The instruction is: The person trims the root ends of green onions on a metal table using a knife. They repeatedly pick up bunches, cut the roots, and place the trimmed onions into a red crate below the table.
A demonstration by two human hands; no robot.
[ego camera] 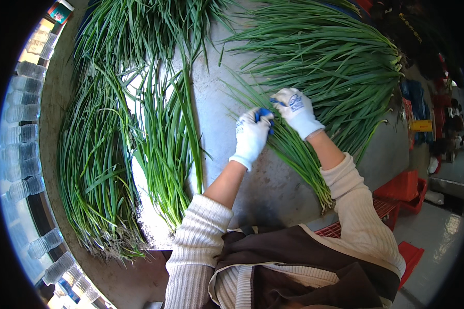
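Note:
A bunch of green onions [297, 158] lies slantwise on the grey metal table [232, 89], its pale root ends towards my body at the right. My left hand [252, 133], in a white glove with blue on the fingers, is closed on the leafy part of this bunch. Just to its right, my right hand [295, 110], gloved the same way, curls at the leaves too; its fingertips are partly hidden, so its hold is not clear. A larger pile of green onions [340, 65] spreads beyond my right hand, with its roots to the right.
More green onions [96, 154] with dirty roots lie on the left, beside a cleaner bunch [162, 154]. Another leafy heap [147, 31] is at the top left. Plastic bottles [23, 143] line the far left. Red plastic crates [402, 189] stand low at the right.

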